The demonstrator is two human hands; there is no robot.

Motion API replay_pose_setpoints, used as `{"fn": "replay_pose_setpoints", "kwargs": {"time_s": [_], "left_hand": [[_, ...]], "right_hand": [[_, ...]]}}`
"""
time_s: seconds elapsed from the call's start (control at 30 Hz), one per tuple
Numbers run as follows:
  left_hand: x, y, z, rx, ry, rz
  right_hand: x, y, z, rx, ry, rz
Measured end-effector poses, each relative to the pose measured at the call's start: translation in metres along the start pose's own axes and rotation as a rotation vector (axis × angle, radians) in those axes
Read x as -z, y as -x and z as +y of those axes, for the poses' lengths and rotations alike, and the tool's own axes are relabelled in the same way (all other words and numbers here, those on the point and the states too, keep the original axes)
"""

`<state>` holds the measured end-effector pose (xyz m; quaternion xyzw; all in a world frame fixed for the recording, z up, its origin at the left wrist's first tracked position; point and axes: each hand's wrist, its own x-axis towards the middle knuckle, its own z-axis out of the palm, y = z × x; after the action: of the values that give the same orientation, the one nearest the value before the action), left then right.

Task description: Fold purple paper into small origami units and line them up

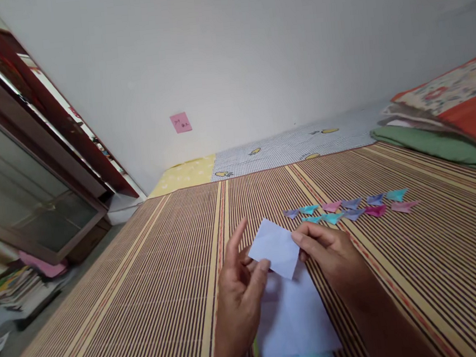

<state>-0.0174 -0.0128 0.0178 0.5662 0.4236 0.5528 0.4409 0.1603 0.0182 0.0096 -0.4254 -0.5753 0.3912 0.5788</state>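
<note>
Pale-blue paper point(275, 247) is being pinched by left fingers point(262, 268) and right fingers point(305, 240). A pink note point(180, 123) is bearing illegibly small handwriting; striped mat point(147, 288) is stretching leftward.

Soft, moderate light brightens the middle of the plain white wall point(217, 51), dimming toward the upper right. A faint shadow crosses the stack of pale-blue paper sheets point(304, 318). Wide-angle distortion slants the dark-red wooden door point(59, 114); the square pink paper note point(180, 123) looks soft (its handwriting unreadable).
</note>
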Motion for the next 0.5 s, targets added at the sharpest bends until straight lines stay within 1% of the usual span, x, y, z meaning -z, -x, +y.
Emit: {"fn": "replay_pose_setpoints", "kwargs": {"time_s": [0.1, 0.17, 0.23, 0.3, 0.37, 0.43, 0.5], "left_hand": [[0.001, -0.002, -0.002, -0.046, -0.138, -0.087], [0.0, -0.005, -0.005, -0.053, -0.126, -0.1], [-0.001, -0.006, -0.008, 0.007, 0.005, -0.093], [-0.002, -0.007, -0.01, 0.082, 0.181, -0.094], [-0.002, -0.008, -0.011, 0.125, 0.336, -0.097], [0.0, -0.008, -0.011, 0.133, 0.433, -0.104], [0.002, -0.007, -0.009, 0.132, 0.475, -0.131]], "right_hand": [[-0.006, 0.002, 0.0, -0.007, -0.022, -0.011], [-0.01, 0.003, 0.002, -0.024, -0.066, -0.032], [-0.013, 0.003, 0.004, -0.04, -0.148, -0.032], [-0.014, 0.003, 0.006, -0.023, -0.215, 0.0], [-0.012, 0.002, 0.008, 0.011, -0.216, 0.008], [-0.009, 0.002, 0.007, 0.046, -0.17, -0.05], [-0.006, 0.003, 0.006, 0.064, -0.144, -0.106]]}}
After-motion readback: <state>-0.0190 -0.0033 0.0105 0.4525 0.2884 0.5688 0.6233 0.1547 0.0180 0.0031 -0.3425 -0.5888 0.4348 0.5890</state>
